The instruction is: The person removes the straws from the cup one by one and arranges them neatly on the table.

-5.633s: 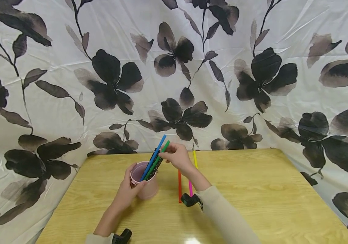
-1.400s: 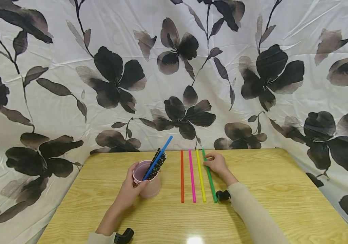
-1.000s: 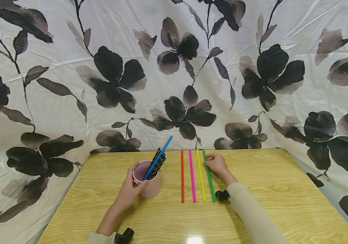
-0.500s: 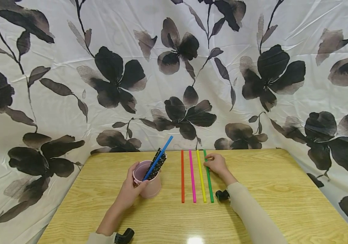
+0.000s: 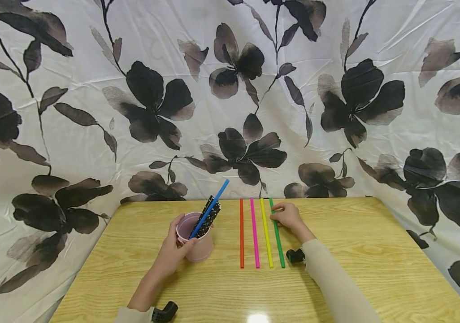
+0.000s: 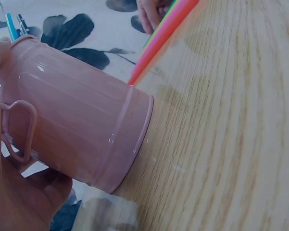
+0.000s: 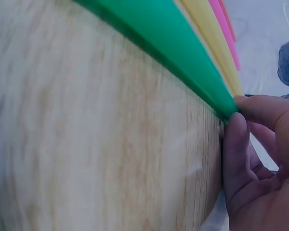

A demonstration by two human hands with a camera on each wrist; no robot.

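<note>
My left hand (image 5: 169, 256) holds a pink cup (image 5: 201, 250) by its side; a small looped handle shows on the cup in the left wrist view. Leaning out of the cup are a blue stick (image 5: 219, 197) and some black sticks with white dots (image 5: 213, 217). To the right, a long green plastic stick (image 5: 279, 244) lies on the table, its near end angled slightly right. Thumb and fingers of my right hand (image 5: 288, 216) pinch it near its far end. Beside it lie a yellow stick (image 5: 267, 240), a pink stick (image 5: 255, 240) and a red stick (image 5: 242, 240), roughly parallel.
The wooden table (image 5: 355, 251) ends at the back against a white cloth (image 5: 286, 27) printed with dark flowers. Bare wood lies in front of the sticks and right of my right hand.
Earlier my right hand held the green stick at the cup; now it lies right of the yellow one. Its near end swung left, then slightly back right. My left hand keeps holding the cup.
</note>
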